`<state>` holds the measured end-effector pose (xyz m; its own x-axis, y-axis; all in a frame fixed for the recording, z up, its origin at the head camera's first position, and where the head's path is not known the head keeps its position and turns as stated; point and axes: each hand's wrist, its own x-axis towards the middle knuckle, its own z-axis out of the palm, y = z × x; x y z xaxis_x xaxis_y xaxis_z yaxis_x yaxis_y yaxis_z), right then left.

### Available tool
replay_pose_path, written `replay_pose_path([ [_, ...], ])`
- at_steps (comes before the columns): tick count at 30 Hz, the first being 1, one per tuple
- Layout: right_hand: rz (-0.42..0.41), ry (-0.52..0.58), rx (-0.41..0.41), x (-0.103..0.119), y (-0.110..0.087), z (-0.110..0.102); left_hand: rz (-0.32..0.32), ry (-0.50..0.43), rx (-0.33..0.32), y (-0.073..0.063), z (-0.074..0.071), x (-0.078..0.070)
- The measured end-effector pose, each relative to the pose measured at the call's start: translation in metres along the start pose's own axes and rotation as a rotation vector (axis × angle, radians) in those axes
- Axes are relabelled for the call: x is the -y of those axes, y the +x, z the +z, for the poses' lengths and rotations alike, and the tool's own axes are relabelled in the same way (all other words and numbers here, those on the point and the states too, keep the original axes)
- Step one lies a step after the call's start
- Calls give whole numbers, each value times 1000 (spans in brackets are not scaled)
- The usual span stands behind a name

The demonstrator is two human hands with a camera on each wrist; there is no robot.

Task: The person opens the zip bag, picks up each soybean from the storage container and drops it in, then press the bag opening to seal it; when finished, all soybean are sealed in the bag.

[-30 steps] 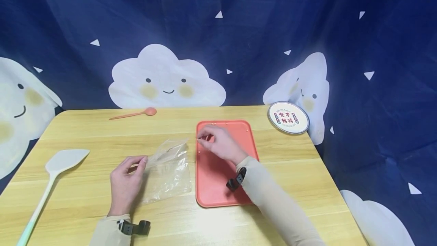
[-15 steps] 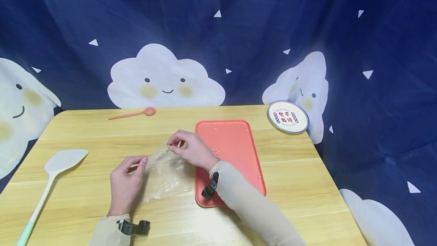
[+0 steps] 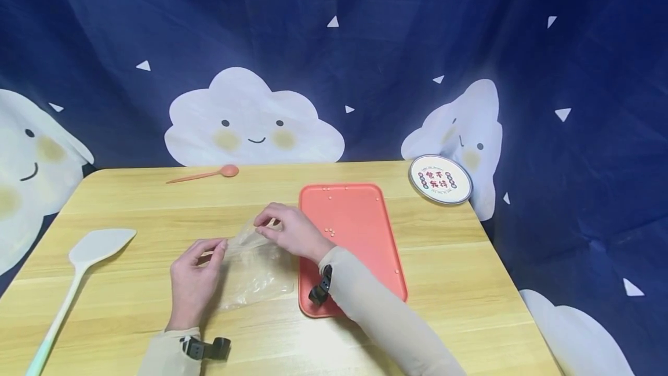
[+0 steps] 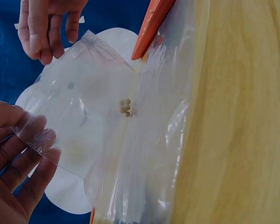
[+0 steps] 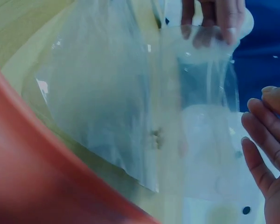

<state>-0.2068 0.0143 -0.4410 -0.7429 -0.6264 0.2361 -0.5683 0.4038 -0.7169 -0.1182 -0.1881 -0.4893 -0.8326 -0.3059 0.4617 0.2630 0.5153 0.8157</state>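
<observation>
A clear plastic bag [image 3: 256, 277] lies on the table with its upper edge raised. My left hand [image 3: 193, 283] pinches that edge between thumb and fingers. Inside the bag sits a little cluster of small round beige pieces [image 4: 125, 107], perhaps beans. Over the bag's upper side is my right hand [image 3: 292, 231], its fingers loosely bent; in the right wrist view its fingertips [image 5: 254, 123] are beside the film and nothing shows between them. Right of the bag, a red tray [image 3: 355, 260] carries several more small pieces [image 3: 330, 231], partly under my right forearm.
A white spatula [image 3: 99, 245] with a green handle end lies at the left. An orange spoon [image 3: 228, 171] is near the back edge. At the back right corner stands a round plate [image 3: 438, 180] with red lettering. A blue cloud-patterned curtain [image 3: 365, 62] hangs behind the table.
My right hand has gone left from over the tray to the bag's upper edge. A small piece seen at its fingertips half a second ago no longer shows there. The left hand stays nearly still.
</observation>
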Motion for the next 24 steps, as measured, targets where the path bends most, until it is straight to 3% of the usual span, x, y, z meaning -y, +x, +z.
replay_pose_path([
  [6,-4,-71,45,3,-10,-19,-13,1,-11,-2,-1,3],
  [12,3,-178,85,-1,-32,-43,13,5,-20,-1,0,4],
  [18,34,-271,61,-14,-63,-71,22,1,-21,0,0,3],
  [24,47,-385,58,-30,-107,-90,26,-7,-29,1,0,2],
])
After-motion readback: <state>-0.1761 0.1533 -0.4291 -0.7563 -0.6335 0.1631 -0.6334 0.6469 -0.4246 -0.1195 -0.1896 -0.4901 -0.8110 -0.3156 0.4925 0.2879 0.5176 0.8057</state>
